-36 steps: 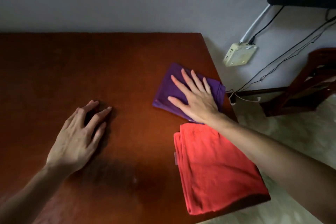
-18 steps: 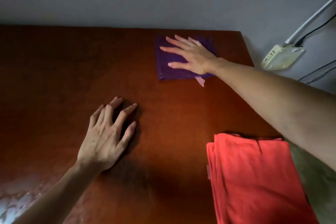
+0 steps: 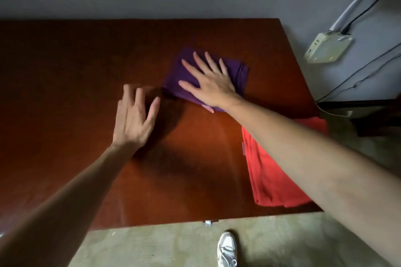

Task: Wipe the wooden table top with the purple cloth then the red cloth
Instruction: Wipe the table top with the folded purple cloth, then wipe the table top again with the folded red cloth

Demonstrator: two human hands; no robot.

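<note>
- Purple cloth [image 3: 239,76] lies folded on the wooden table top [image 3: 65,67], toward the far right part of the surface
- right hand [image 3: 211,83] lies flat on the purple cloth, palm down, fingers spread wide and pointing away from the person; it grips nothing, only presses
- a pale tag pokes out from under the heel of that hand at the cloth's near edge
- left hand [image 3: 135,118] is on the bare wood just to the left of the cloth, fingers spread and slightly blurred, holding nothing; whether the palm touches the wood cannot be told
- red cloth [image 3: 273,180] lies folded at the table's right edge, nearer the person than the purple one and apart from it; the right forearm crosses above it
- white shoe [image 3: 226,248] shows on the floor below the table's near edge
</note>
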